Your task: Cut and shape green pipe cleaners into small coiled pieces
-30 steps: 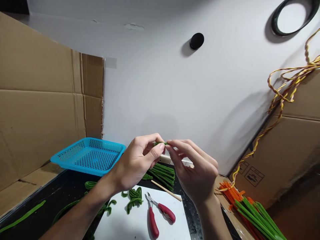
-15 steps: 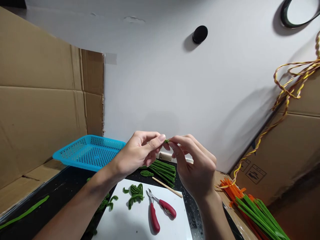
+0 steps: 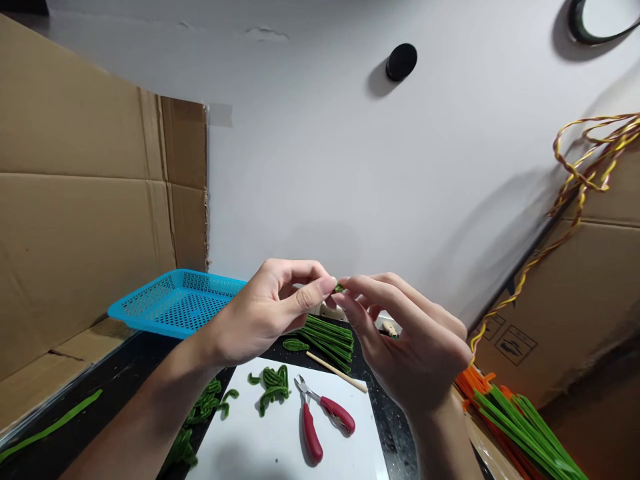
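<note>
Pliers (image 3: 311, 437) on a sheet (image 3: 240, 447) below left hand (image 3: 265, 313) and right hand (image 3: 415, 347); basket (image 3: 175, 307) behind-left.

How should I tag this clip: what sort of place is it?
Likely a makeshift craft bench: green pipe cleaners, red-handled cutters on a white board, cardboard screens around it.

The person's left hand (image 3: 260, 320) and right hand (image 3: 423, 347) are bare, and the left forearm (image 3: 150, 420) and right forearm (image 3: 443, 447) are bare too, right down to the lower edge of the view. The fingers (image 3: 313, 295) are slender, with short, rounded nails of a smooth finish.
</note>
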A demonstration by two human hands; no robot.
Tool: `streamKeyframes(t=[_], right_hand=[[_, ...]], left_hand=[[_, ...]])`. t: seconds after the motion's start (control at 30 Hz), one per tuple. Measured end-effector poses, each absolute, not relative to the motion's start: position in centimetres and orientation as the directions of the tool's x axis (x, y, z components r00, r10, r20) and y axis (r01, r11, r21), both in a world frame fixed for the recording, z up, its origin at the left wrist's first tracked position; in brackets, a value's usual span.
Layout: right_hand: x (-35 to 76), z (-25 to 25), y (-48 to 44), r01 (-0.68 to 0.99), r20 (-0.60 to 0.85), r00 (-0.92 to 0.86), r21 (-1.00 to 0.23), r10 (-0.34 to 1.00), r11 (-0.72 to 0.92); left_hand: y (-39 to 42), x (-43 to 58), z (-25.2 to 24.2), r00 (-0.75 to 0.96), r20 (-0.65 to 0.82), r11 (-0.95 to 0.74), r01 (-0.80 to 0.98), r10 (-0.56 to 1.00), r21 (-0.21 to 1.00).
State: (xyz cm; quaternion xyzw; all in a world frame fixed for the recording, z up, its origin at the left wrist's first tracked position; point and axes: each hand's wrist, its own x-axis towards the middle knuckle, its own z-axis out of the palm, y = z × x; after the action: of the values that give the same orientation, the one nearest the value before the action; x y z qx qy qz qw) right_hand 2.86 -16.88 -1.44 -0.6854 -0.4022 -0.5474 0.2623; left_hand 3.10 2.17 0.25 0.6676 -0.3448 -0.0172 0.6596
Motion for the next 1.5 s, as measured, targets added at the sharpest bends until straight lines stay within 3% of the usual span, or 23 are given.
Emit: streamKeyframes(t=[0.17,0.33,0.43,0.5,0.67,0.73,0.97,1.13,1.3,1.43,1.5], right_hand=[[2.7,-1.4,-16.8,0.817,0.965,0.107,0.053,0.241,-0.575],[2.9,-1.5,-16.8,0.772,0.972,0.086,0.074,0.219,-0.631],[3.1,-1.5,-17.0,0.798,0.971,0.141,0.006,0.196,-0.602],[3.2,-1.6,-17.0,0.81,0.959,0.217,-0.073,0.182,-0.581],[3.9,-1.9,-17.2,0.856,0.901,0.401,-0.303,0.166,-0.419],[4.2,-2.0,-17.3,0.858,0.887,0.431,-0.346,0.167,-0.379],[4.4,-1.9,-17.7,0.848,0.912,0.36,-0.232,0.197,-0.475],[4.1,-1.8,-17.8,0.841,0.956,0.207,-0.066,0.206,-0.537],[3.6,-1.6,-17.8,0.838,0.967,0.105,0.039,0.231,-0.544],[3.3,-1.4,-17.6,0.777,0.947,-0.05,0.236,0.316,-0.584],[3.3,-1.5,-17.3,0.765,0.947,-0.089,0.263,0.308,-0.588]], left_hand=[[1.9,3.0,0.1,0.748,0.492,0.114,-0.497,-0.446,0.86],[1.4,3.1,-0.1,0.741,0.543,0.001,-0.591,-0.397,0.807],[1.1,3.2,-0.5,0.726,0.586,-0.107,-0.656,-0.36,0.747],[1.0,3.6,-1.0,0.677,0.665,-0.222,-0.734,-0.316,0.642],[0.7,5.1,-3.1,0.366,0.888,-0.495,-0.847,-0.277,0.195],[0.6,5.5,-3.6,0.321,0.904,-0.524,-0.841,-0.282,0.135],[0.4,5.3,-3.2,0.393,0.88,-0.462,-0.854,-0.267,0.241],[0.3,4.6,-2.4,0.591,0.759,-0.232,-0.806,-0.274,0.544],[0.5,4.0,-1.7,0.713,0.653,-0.06,-0.686,-0.256,0.725],[0.8,3.7,-1.6,0.746,0.622,0.041,-0.632,-0.239,0.774],[1.0,3.7,-1.6,0.738,0.624,0.02,-0.641,-0.256,0.767]])
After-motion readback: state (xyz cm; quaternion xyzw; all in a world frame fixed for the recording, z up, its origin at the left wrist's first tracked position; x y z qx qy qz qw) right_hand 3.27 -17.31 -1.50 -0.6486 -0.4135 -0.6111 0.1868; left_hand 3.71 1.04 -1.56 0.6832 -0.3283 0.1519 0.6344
